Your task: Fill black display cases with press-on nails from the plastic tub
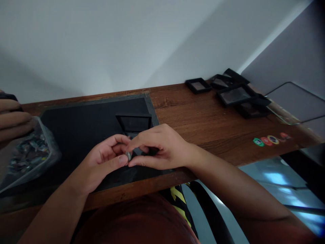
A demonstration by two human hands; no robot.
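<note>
A small, shiny grey rounded piece (pixel 129 156) sits between my two hands over the black mat (pixel 88 117); its exact kind is too small to tell. The thumb and curled fingers of my left hand (pixel 108 157) close on it from the left. From the right, the thumb and fingertips of my right hand (pixel 162 147) pinch the same piece. Just beyond the fingers, a black-framed case (pixel 134 123) stands with its clear-windowed lid raised. My hands hide most of its lower part.
On the left, another person's hand (pixel 15 120) is beside a clear plastic tub (pixel 52 144) of small wrapped pieces. Several black framed cases (pixel 236 95) lie at the back right of the wooden table (pixel 182 113). Round stickers (pixel 273 139) mark its right side.
</note>
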